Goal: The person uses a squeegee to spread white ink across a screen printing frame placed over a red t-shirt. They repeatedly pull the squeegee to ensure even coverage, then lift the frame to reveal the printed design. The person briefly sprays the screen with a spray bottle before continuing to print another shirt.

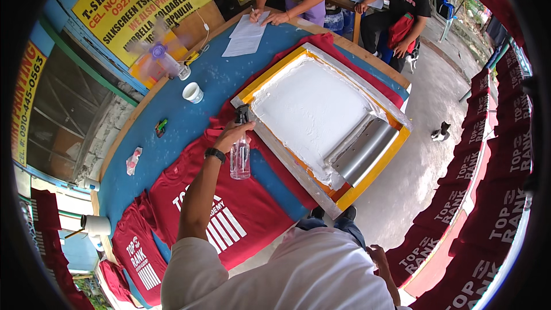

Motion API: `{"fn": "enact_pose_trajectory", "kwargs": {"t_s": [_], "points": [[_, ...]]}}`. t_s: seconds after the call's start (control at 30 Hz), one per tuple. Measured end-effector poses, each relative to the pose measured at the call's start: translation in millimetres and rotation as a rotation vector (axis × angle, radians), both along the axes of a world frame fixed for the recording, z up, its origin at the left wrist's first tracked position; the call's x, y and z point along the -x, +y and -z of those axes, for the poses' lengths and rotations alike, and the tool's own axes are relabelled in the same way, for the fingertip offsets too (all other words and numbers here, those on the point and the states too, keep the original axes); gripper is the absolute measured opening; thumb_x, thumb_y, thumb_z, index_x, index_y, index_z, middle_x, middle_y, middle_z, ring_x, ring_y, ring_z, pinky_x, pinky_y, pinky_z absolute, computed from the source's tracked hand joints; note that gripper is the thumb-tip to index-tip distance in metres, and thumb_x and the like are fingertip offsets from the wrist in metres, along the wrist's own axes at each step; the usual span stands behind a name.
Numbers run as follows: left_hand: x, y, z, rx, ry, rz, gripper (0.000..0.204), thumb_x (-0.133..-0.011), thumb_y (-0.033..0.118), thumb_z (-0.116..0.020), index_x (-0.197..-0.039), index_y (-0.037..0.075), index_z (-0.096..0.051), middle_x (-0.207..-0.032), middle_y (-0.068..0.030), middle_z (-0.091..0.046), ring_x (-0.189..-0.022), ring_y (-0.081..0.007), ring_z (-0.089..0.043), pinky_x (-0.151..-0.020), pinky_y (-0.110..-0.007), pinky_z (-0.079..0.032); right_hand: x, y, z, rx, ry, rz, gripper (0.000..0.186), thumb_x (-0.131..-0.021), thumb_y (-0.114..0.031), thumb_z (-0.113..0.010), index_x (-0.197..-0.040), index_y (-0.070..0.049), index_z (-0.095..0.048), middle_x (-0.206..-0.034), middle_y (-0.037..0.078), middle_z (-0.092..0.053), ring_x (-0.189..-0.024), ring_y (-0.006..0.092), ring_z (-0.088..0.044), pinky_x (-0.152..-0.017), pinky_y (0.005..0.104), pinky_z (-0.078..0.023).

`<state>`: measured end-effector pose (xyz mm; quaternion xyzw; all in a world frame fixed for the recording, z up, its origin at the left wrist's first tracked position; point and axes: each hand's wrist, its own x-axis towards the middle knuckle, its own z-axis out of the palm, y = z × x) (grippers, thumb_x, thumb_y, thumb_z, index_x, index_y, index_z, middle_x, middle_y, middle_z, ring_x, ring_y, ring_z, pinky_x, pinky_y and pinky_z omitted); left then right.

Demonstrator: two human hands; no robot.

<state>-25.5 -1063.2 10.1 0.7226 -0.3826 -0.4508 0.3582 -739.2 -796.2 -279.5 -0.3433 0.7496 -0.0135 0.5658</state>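
Our left hand [235,132] is closed around the neck of a clear spray bottle [240,159] with a black trigger head, held up just beside the near-left rail of the screen frame [376,170]. Our right hand [377,254] hangs low, nearer to us than the frame; whether it holds anything we cannot tell.

Writing shows in several places: a yellow banner [135,14] with black and red capitals stands beyond the frame to the left; bold white lettering and slanted bars mark the dark red shirt [232,224] left of the frame, our forearm hiding part of them; and white block letters cover the row of hanging shirts [459,189] to its right.

Left of the frame we also see a white cup [193,93], a fan [158,51] with blurred blades and a crumpled plastic wrapper [134,161]. Past its far end, a person's hand [279,18] rests on papers [245,37], and someone in black [396,3] sits. A cat [441,132] is on the floor to its right.

The frame is rectangular, grey and yellow, over red cloth; thick, ridged white paste [307,109] coats its mesh, and a smooth, curved metal squeegee [367,152] covers its near-right end.
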Motion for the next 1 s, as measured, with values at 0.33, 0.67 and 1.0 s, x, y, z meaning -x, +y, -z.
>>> {"fn": "enact_pose_trajectory", "kwargs": {"t_s": [0.33,0.67,1.0], "points": [[29,-64,-26,0.062,-0.101,0.065,0.04,-0.097,0.038,-0.084,-0.122,0.01,-0.07,-0.091,-0.0018,-0.067,-0.063,-0.0143,-0.067,-0.058,-0.034,-0.058,36,-42,23,0.021,0.049,-0.033,0.074,-0.095,-0.046,-0.087,-0.148,0.001,-0.065,-0.086,0.017,-0.081,-0.071,0.0228,-0.079,-0.064,0.0362,-0.065],[87,-147,-36,-0.012,-0.186,0.228,0.041,-0.093,0.043,-0.085,-0.113,0.01,-0.071,-0.09,-0.0019,-0.07,-0.066,-0.0142,-0.069,-0.065,-0.033,-0.054,55,-34,31,-0.049,0.05,-0.049,0.079,-0.092,-0.054,-0.087,-0.146,0.001,-0.068,-0.088,0.016,-0.082,-0.074,0.0229,-0.081,-0.069,0.0365,-0.066],[179,-163,-38,-0.031,-0.199,0.585,0.059,-0.089,0.05,-0.087,-0.126,0.007,-0.07,-0.102,-0.0084,-0.078,-0.073,-0.0166,-0.076,-0.084,-0.038,-0.059,58,-45,35,-0.007,0.017,-0.1,0.081,-0.093,-0.057,-0.085,-0.148,0.0,-0.067,-0.091,0.015,-0.083,-0.077,0.0236,-0.082,-0.073,0.037,-0.066]]}}
